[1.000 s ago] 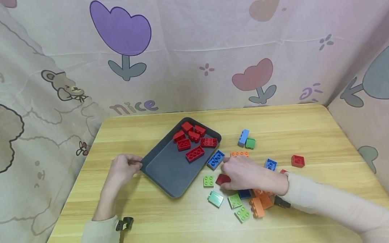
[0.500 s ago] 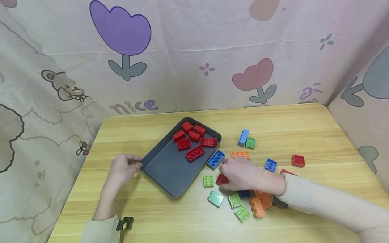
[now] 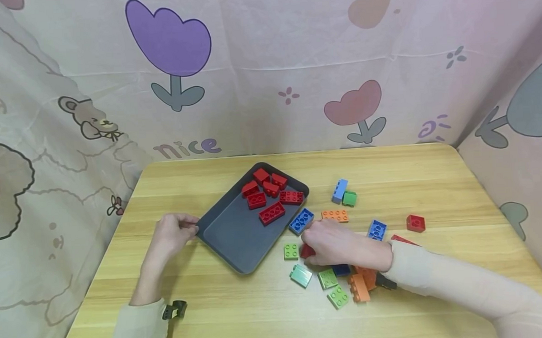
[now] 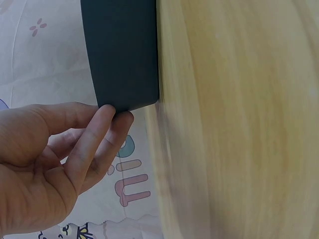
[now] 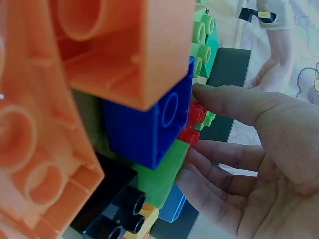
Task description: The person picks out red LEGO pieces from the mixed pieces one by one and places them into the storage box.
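Observation:
My left hand (image 3: 170, 238) pinches the near left corner of a dark grey tray (image 3: 229, 241). In the left wrist view, thumb and fingers (image 4: 89, 144) meet at that tray corner. Several red toy building bricks (image 3: 271, 213) lie at the tray's far end. To the right of the tray, my right hand (image 3: 331, 243) holds a red brick (image 3: 307, 251) between thumb and fingers, partly hidden by the hand. In the right wrist view, the studs of this red brick (image 5: 195, 117) show between thumb and fingertips, behind a dark blue brick (image 5: 149, 129).
Loose bricks surround the right hand: a blue brick (image 3: 301, 221) against the tray, a lime brick (image 3: 291, 252), a teal brick (image 3: 300, 275), an orange brick (image 3: 359, 288) and a black brick (image 3: 386, 281). A red brick (image 3: 415, 223) lies farther right. Curtains stand behind the table.
My right hand has shifted slightly left with the red brick, uncovering more of another red brick beside the sleeve. The left hand and the tray stay in place.

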`<action>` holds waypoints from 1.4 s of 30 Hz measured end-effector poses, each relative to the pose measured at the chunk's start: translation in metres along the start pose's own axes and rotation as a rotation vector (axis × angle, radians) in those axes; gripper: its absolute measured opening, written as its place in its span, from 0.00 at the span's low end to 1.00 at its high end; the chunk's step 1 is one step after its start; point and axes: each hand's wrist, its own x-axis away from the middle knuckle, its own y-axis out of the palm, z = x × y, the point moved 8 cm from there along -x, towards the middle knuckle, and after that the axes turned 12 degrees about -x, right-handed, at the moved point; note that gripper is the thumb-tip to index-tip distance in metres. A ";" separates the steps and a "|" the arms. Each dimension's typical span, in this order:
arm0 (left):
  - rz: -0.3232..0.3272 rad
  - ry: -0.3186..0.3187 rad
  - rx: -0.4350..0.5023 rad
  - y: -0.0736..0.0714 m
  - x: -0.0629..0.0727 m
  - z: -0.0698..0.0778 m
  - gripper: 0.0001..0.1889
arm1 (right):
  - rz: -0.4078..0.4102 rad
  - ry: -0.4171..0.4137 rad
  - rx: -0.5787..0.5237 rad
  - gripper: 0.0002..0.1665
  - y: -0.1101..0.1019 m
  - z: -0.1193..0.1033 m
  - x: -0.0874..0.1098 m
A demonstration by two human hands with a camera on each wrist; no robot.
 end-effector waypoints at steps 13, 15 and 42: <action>-0.005 -0.003 0.002 0.001 0.000 -0.001 0.12 | 0.007 -0.001 0.051 0.14 -0.001 -0.004 -0.003; -0.009 0.000 0.007 0.001 -0.001 -0.002 0.12 | 0.003 -0.004 0.042 0.14 -0.001 -0.005 -0.003; -0.001 0.000 0.009 0.001 -0.001 -0.002 0.12 | 0.007 -0.002 0.043 0.09 -0.030 -0.018 -0.005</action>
